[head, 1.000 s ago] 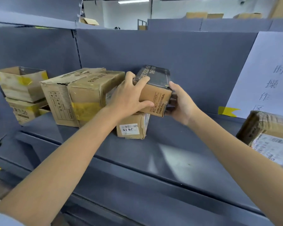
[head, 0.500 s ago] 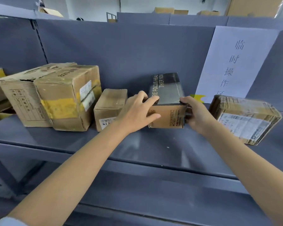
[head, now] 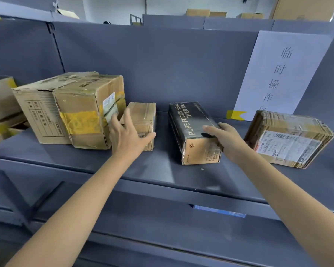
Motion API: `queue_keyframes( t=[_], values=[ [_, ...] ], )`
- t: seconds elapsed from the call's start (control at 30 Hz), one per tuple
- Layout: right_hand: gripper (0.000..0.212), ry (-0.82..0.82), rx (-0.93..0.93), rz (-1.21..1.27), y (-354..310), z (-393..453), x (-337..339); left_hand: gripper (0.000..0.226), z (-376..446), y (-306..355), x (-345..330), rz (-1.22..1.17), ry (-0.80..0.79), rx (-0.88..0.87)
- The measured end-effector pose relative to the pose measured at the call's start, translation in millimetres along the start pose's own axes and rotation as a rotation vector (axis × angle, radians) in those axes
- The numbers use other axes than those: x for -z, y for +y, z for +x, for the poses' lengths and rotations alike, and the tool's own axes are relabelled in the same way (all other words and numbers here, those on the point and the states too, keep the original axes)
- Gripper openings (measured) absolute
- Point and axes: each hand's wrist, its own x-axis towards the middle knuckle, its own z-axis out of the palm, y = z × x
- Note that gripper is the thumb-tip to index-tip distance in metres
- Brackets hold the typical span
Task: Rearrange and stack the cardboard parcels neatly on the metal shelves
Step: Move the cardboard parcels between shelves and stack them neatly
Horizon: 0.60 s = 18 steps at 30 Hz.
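On the shelf (head: 162, 170), the left hand (head: 127, 137), grip wide, reaches over the small box (head: 143, 120), while the right hand (head: 228, 139) holds the black-topped box (head: 189, 120).

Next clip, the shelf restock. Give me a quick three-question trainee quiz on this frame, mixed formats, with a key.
1. True or false: the black-topped box is stacked on the small brown parcel.
2. Which hand touches the black-topped box? A) left hand B) right hand C) both
3. Fill in: the yellow tape holds the white paper sign to the shelf's ____ panel.

Key: 1 false, both stand apart on the shelf; 2 B; 3 back.
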Motion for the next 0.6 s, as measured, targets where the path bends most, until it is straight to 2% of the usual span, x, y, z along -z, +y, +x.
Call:
queue_keyframes(
  t=[0.07,0.17,0.33,0.47,0.53,0.6],
  values=[
    [0.038,-0.016,-0.054,0.030,0.0,-2.4,1.9,0.115,-1.4,-0.7,-4.0,-0.101,-0.043,0.072],
    [0.022,-0.071,-0.132,0.079,-0.7,-8.1,2.1,0.121,-3.3,5.0,-6.3,-0.161,-0.052,0.106],
    [0.020,-0.019,-0.128,0.099,0.3,-8.8,-1.3,0.109,-1.7,13.1,-12.3,-0.176,-0.001,0.123],
    [0.020,0.038,-0.133,0.124,0.5,-11.1,-5.5,0.098,-3.7,20.2,-20.6,-0.274,-0.016,0.157],
    [0.019,0.076,-0.130,0.137,0.6,-13.8,-7.4,0.101,-4.4,22.7,-23.5,-0.209,0.008,0.138],
    [0.018,0.101,-0.123,0.137,2.0,-16.9,-8.7,0.101,-2.2,24.7,-24.8,-0.077,0.082,0.046]
  ],
)
